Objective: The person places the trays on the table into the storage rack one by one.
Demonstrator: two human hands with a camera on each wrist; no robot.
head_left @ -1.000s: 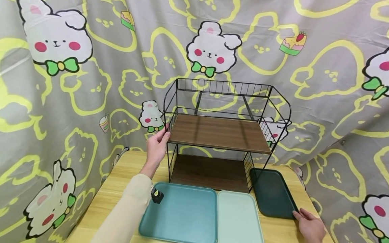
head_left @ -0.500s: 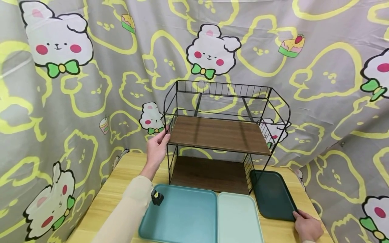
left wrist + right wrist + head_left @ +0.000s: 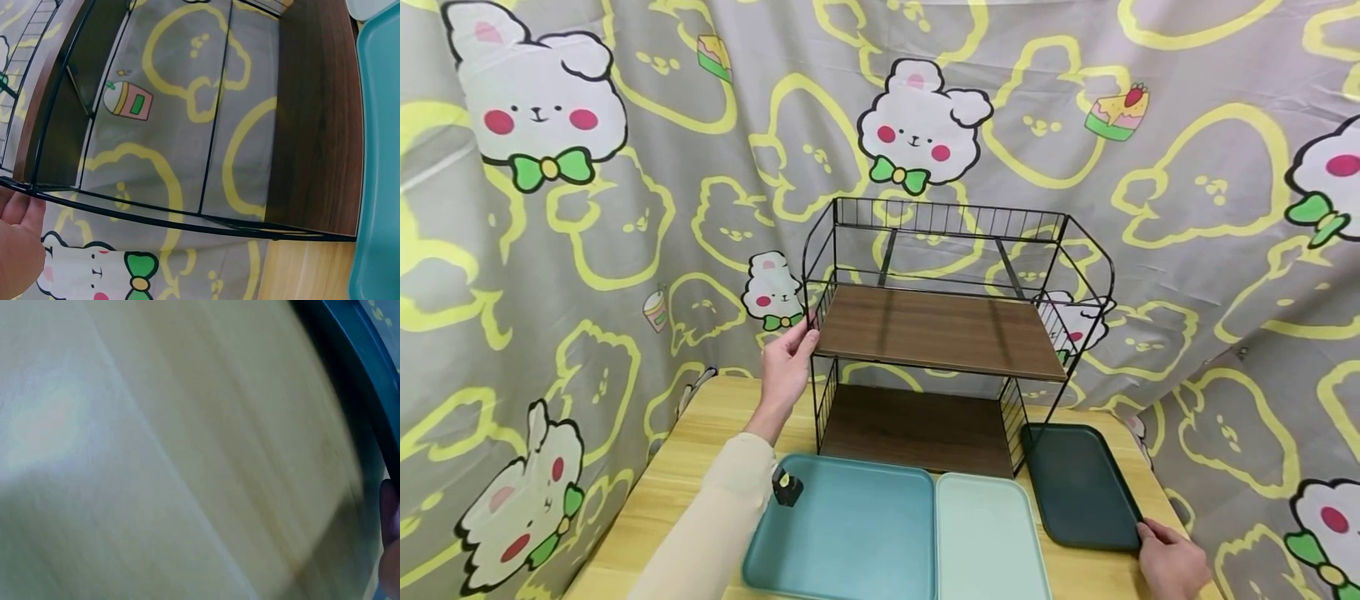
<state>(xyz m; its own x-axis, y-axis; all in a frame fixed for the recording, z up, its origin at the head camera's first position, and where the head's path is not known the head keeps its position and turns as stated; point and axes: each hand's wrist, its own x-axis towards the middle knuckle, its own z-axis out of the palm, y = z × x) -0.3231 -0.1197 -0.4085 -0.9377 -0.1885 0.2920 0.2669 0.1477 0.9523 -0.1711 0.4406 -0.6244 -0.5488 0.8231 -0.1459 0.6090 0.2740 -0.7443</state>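
Note:
A black wire rack with two brown wooden shelves (image 3: 940,329) stands on the table. My left hand (image 3: 786,367) grips its left front post at the upper shelf's height; in the left wrist view, fingers (image 3: 31,215) curl at the frame. To the right of the rack lies a dark green tray (image 3: 1078,483), whose near right corner my right hand (image 3: 1172,560) pinches between thumb and fingers. The right wrist view catches only the tray's rim (image 3: 356,356) and part of the thumb (image 3: 390,569) at its right edge.
In front of the rack lie a large teal tray (image 3: 857,533) and a pale mint tray (image 3: 988,533), side by side on the wooden table (image 3: 700,450). A patterned curtain (image 3: 700,208) surrounds the table at the back and sides.
The dark green tray has shifted slightly right and toward me along with my right hand. My left hand keeps its place on the rack post.

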